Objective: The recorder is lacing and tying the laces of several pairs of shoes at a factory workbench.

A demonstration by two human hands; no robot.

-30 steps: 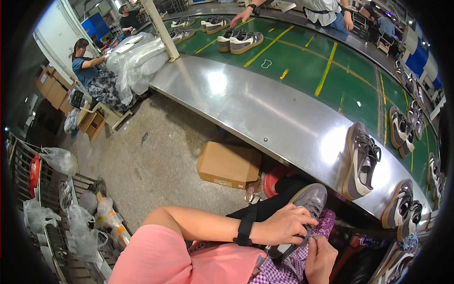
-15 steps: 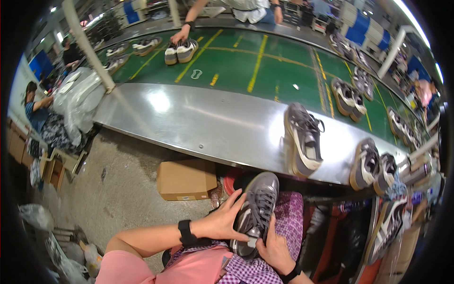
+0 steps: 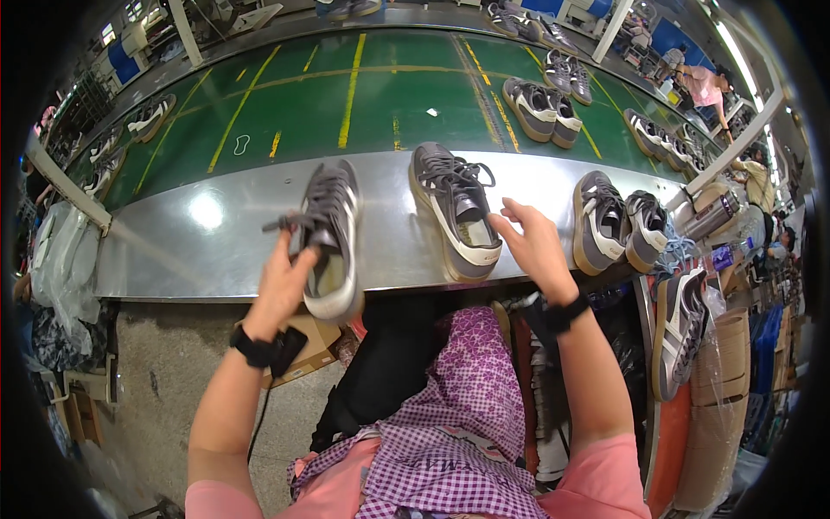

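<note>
My left hand (image 3: 281, 290) grips a grey sneaker (image 3: 338, 216) by its side near the opening, thumb at the collar. The sneaker is at the steel ledge (image 3: 380, 195), toe away from me, slightly blurred; I cannot tell whether its sole rests fully on the metal. To its right a matching sneaker (image 3: 467, 245) with a white heel and loose laces stands on the ledge. My right hand (image 3: 538, 246) is open beside that heel, thumb and fingers apart, holding nothing. Another pair of grey sneakers (image 3: 598, 227) stands further right at the ledge's front edge.
Beyond the ledge runs a green conveyor belt (image 3: 294, 112) with yellow lines, carrying several sneakers (image 3: 529, 105). White posts (image 3: 73, 183) rise at both ends. A single sneaker (image 3: 679, 333) leans upright at the right. A cardboard box (image 3: 316, 350) lies on the floor under the ledge.
The sneaker has gone from my lap up to the ledge, now in my left hand only. My right hand has let go of it and moved to the other sneaker. The view has shifted right.
</note>
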